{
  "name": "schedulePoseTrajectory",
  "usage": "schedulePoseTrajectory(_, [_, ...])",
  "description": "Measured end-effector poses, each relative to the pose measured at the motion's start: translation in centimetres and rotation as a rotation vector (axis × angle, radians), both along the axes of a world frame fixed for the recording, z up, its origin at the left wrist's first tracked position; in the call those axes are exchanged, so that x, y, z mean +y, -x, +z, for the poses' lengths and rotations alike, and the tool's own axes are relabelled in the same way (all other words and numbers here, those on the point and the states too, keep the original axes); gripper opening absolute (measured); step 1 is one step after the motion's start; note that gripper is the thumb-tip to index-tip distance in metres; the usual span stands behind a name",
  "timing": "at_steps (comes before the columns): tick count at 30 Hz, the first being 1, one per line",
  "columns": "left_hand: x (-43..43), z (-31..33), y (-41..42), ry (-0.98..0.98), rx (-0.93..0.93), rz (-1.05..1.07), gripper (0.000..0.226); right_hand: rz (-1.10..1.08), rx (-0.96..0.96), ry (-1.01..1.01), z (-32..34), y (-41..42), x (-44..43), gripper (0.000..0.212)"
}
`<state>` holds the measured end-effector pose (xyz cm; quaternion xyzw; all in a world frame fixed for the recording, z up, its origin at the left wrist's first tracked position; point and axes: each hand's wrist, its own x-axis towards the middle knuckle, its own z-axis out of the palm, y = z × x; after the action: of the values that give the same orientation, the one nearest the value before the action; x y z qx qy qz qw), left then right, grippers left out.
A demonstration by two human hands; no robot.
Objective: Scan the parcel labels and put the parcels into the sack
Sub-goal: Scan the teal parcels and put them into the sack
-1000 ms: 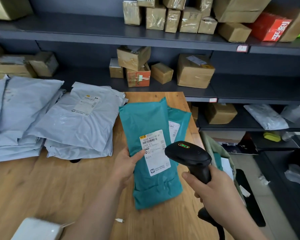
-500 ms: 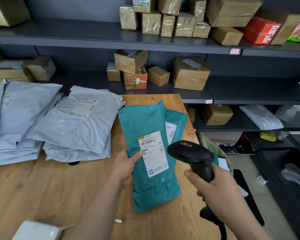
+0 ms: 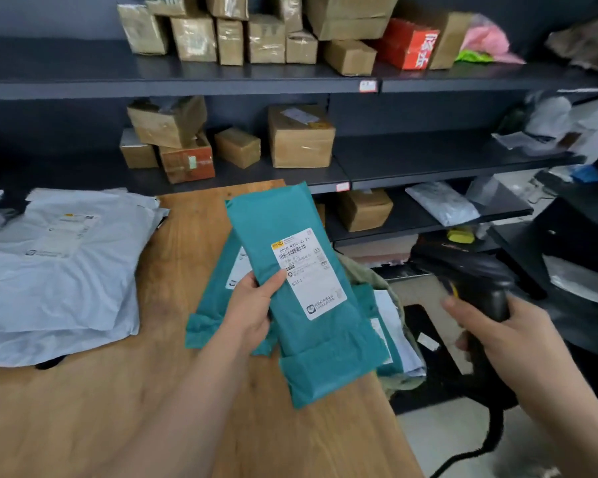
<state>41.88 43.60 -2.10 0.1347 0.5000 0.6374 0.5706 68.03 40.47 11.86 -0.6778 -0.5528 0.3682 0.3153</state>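
Over the table [image 3: 83, 426] edge, teal parcel [image 3: 325, 346] now aloft, gripped by left hand [image 3: 249, 305]; right hand [image 3: 504, 336] seemingly round blurred scanner [image 3: 470, 270].

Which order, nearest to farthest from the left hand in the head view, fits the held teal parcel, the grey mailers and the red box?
1. teal parcel, gripped by the left hand.
2. grey mailers, on the table to its left.
3. red box, up on the top shelf behind.
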Motion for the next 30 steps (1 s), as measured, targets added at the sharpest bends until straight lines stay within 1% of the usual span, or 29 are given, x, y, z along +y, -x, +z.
schedulePoseTrajectory(3, [3.2, -0.4, -5.1, 0.013, -0.015, -0.060, 0.024, -0.047, 0.048, 0.033, -0.6, -4.2, 1.9, 0.026])
schedulePoseTrajectory(5, [5.3, -1.2, -8.9, 0.061, -0.030, -0.095, 0.025, -0.079, 0.087, 0.056, -1.5, -6.8, 3.5, 0.026])
schedulePoseTrajectory(9, [9.4, -4.9, -15.7, 0.227, -0.015, -0.137, 0.026, -0.075, 0.144, 0.102, -3.6, -11.5, 7.4, 0.024])
schedulePoseTrajectory(13, [12.5, -9.9, -20.1, 0.385, 0.032, -0.141, 0.024, -0.065, 0.207, 0.175, -6.9, -15.1, 11.4, 0.023])
schedulePoseTrajectory(14, [13.2, -11.2, -20.8, 0.407, 0.043, -0.135, 0.021, -0.060, 0.218, 0.191, -8.0, -15.8, 12.4, 0.023])
schedulePoseTrajectory(16, [14.4, -13.8, -21.8, 0.447, 0.069, -0.119, 0.005, -0.034, 0.228, 0.227, -10.1, -16.7, 14.0, 0.024])
schedulePoseTrajectory(18, [15.5, -16.6, -22.3, 0.497, 0.094, -0.079, 0.014, 0.000, 0.251, 0.270, -12.2, -17.1, 15.3, 0.024])
schedulePoseTrajectory(19, [16.0, -17.8, -22.5, 0.527, 0.111, -0.066, 0.014, 0.016, 0.262, 0.289, -13.3, -17.2, 15.9, 0.024])
schedulePoseTrajectory(21, [16.8, -20.1, -22.4, 0.589, 0.148, -0.040, 0.005, 0.038, 0.280, 0.324, -15.4, -17.4, 16.9, 0.025])
schedulePoseTrajectory(22, [17.1, -21.3, -22.3, 0.614, 0.164, -0.013, 0.007, 0.041, 0.292, 0.343, -16.4, -17.4, 17.4, 0.026])
schedulePoseTrajectory(24, [17.9, -23.7, -22.0, 0.652, 0.193, 0.027, 0.019, 0.044, 0.308, 0.370, -18.2, -17.4, 18.5, 0.026])
schedulePoseTrajectory(25, [18.2, -24.6, -21.9, 0.666, 0.214, 0.045, 0.022, 0.049, 0.311, 0.380, -19.1, -17.4, 19.0, 0.025])
schedulePoseTrajectory(30, [19.2, -29.2, -21.4, 0.705, 0.258, 0.128, 0.029, 0.095, 0.317, 0.411, -22.4, -16.9, 20.5, 0.026])
